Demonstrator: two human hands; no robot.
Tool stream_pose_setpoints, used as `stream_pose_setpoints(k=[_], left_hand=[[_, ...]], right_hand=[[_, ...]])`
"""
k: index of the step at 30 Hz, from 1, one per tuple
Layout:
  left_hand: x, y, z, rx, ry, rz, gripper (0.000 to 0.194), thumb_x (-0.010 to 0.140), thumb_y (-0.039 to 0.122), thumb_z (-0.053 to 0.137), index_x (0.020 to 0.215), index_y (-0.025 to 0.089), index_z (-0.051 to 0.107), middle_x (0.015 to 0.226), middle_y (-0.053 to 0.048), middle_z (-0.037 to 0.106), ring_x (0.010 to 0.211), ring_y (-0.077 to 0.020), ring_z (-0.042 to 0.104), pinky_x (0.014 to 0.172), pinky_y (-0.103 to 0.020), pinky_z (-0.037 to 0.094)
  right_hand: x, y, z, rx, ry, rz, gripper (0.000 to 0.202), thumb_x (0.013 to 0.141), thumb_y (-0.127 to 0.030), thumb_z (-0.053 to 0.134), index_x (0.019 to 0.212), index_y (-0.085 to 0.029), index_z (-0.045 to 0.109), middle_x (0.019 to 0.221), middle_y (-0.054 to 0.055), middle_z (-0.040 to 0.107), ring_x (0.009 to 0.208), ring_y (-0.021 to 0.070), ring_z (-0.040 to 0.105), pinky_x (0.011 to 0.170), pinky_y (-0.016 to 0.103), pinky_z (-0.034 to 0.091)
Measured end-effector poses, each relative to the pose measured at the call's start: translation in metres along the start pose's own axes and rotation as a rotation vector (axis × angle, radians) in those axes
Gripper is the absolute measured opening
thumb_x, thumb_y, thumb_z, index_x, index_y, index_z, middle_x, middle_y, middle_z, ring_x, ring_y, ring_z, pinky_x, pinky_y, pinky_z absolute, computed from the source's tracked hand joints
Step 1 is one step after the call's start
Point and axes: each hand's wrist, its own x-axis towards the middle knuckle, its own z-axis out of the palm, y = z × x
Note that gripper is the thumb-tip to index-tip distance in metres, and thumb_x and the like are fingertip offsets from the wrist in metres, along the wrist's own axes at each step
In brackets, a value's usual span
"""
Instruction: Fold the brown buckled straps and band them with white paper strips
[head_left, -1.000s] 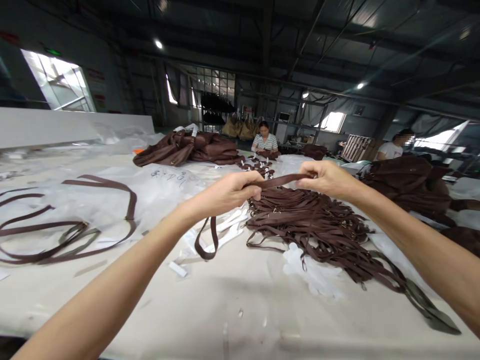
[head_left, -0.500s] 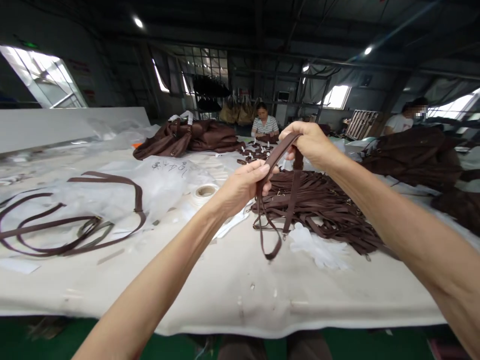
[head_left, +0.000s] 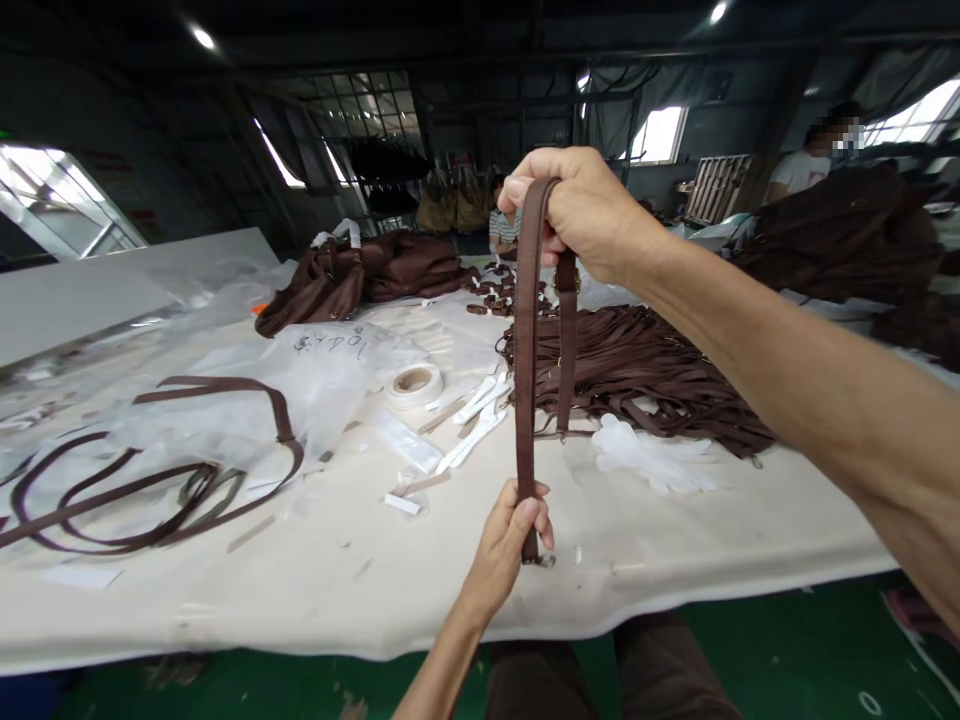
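Observation:
A dark brown bag strap (head_left: 528, 340) hangs doubled over my right hand (head_left: 577, 215), whose fingers are closed round its upper bend. Its longer length runs straight down to my left hand (head_left: 514, 540), which pinches it near the lower end. A small metal clasp shows just below those fingers. The shorter length hangs free behind, with a brass-coloured buckle near my right hand and a hook at its tip. Beyond the strap lies a large pile of similar brown straps (head_left: 645, 370). White gloves (head_left: 652, 455) rest in front of that pile.
A roll of white tape (head_left: 412, 384) and white strips (head_left: 480, 420) lie left of the pile. Loose brown straps (head_left: 187, 480) curl across plastic sheeting at left. Brown bags (head_left: 405, 265) are heaped farther back. A person (head_left: 504, 225) sits across the table; another person (head_left: 802, 165) is at right.
My left hand has slid down the strap to near its lower end, straightening the loop that hung there. My right hand has risen with the bend. The view has shifted slightly.

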Motion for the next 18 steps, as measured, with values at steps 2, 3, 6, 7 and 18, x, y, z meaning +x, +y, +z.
stream_pose_setpoints(k=[2,3,6,7,18], left_hand=[[-0.011,-0.014,-0.007,0.066,0.092,-0.005,0.033,0.095,0.052,0.052,0.103,0.021,0.058,0.072,0.002,0.054,0.062,-0.0136,0.055,0.063,-0.027,0.044],[-0.012,-0.018,-0.01,0.099,0.139,0.001,0.033,0.096,0.052,0.05,0.099,0.021,0.059,0.071,0.002,0.055,0.063,-0.0143,0.055,0.066,-0.028,0.046],[-0.002,-0.015,-0.021,0.209,0.237,0.048,0.035,0.096,0.051,0.049,0.094,0.02,0.063,0.087,-0.006,0.067,0.084,-0.0201,0.062,0.079,-0.032,0.048],[0.005,-0.011,-0.025,0.249,0.238,0.074,0.035,0.095,0.052,0.05,0.095,0.02,0.065,0.105,-0.009,0.069,0.099,-0.0233,0.062,0.085,-0.033,0.048],[0.064,0.008,-0.036,0.216,-0.017,0.204,0.042,0.09,0.057,0.054,0.093,0.017,0.067,0.095,-0.011,0.069,0.092,-0.0238,0.062,0.09,-0.039,0.047]], right_hand=[[0.002,-0.002,0.002,0.012,0.003,0.011,0.023,0.092,-0.033,0.064,0.076,-0.022,0.051,0.054,-0.006,0.044,0.041,0.0072,0.037,0.037,0.019,0.031],[0.004,-0.002,0.002,0.009,0.005,0.014,0.023,0.092,-0.033,0.064,0.076,-0.022,0.051,0.054,-0.006,0.044,0.041,0.0074,0.037,0.037,0.019,0.031],[0.007,-0.006,0.004,-0.007,0.015,0.008,0.022,0.095,-0.032,0.059,0.077,-0.022,0.052,0.053,-0.006,0.042,0.041,0.0072,0.035,0.038,0.019,0.031],[0.007,-0.008,0.005,-0.007,0.017,0.002,0.022,0.096,-0.032,0.057,0.078,-0.022,0.052,0.053,-0.007,0.041,0.041,0.0069,0.033,0.039,0.019,0.031],[-0.004,-0.034,-0.008,0.103,-0.056,-0.047,0.018,0.095,-0.021,0.052,0.078,-0.022,0.055,0.054,-0.007,0.035,0.046,0.0083,0.03,0.045,0.023,0.039]])
